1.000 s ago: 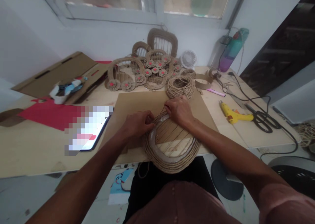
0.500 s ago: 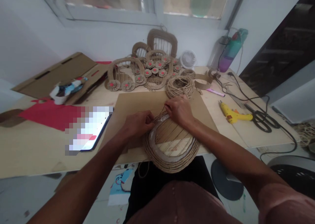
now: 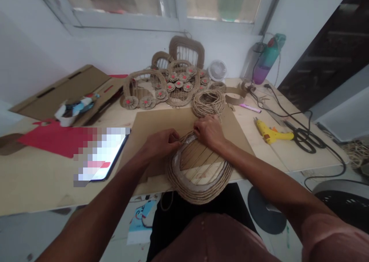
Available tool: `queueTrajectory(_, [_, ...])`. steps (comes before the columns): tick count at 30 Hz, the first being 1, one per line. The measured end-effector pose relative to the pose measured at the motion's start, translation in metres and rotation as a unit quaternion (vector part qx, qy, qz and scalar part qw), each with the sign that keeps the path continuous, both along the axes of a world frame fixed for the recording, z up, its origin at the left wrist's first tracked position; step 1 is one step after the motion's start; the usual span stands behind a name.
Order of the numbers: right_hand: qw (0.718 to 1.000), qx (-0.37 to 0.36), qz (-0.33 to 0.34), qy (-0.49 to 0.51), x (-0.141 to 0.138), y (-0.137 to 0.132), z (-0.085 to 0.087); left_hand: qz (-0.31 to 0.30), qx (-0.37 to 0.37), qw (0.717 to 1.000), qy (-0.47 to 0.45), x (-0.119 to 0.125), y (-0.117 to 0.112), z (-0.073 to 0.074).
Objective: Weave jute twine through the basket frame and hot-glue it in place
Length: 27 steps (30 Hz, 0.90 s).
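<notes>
Two bare hands work at one oval frame, set apart from each other on its far rim. The left hand (image 3: 161,143) has thumb and fingers closed on the rim's far left; the right hand (image 3: 210,129) is clamped on it farther along, palm down. Their fingertips are partly hidden, so whether they also pinch a loose strand cannot be told.

The frame (image 3: 198,196), bound in several rounds of twine with strings strung across its opening, lies partly over one cardboard sheet (image 3: 152,123), its near end jutting past the edge of the table (image 3: 34,189) above the lap. One large coil (image 3: 208,100) of twine sits just beyond the right hand.

To the right lie one pink pen (image 3: 250,108), one yellow glue gun (image 3: 272,133) and one pair of black scissors (image 3: 307,141). To the left are one phone (image 3: 113,154) and one red sheet (image 3: 57,139). At the back stand one small white fan (image 3: 217,70), one bottle (image 3: 268,60) and at least ten red-centred flowers (image 3: 178,83), clustered among woven pieces (image 3: 201,56).
</notes>
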State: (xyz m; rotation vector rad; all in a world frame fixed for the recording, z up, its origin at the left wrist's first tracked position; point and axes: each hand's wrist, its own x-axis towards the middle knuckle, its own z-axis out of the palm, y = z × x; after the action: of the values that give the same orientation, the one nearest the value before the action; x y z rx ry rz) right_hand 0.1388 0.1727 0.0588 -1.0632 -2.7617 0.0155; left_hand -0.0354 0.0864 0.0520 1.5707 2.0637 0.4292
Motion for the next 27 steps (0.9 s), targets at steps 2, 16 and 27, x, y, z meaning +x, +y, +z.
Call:
queueTrajectory(2, [1.0,-0.001,-0.003,-0.004,0.0,0.0,0.001,-0.018,0.001,1.0,0.012,0.001,0.004,-0.001])
queueTrajectory(16, [1.0,-0.001,-0.005,-0.007,0.003,0.002,-0.003,-0.034,-0.024,0.997,0.064,0.004,0.014,0.0])
queueTrajectory(27, [1.0,0.001,-0.009,-0.006,-0.001,0.002,-0.003,-0.026,-0.002,1.0,0.016,-0.001,0.003,-0.003])
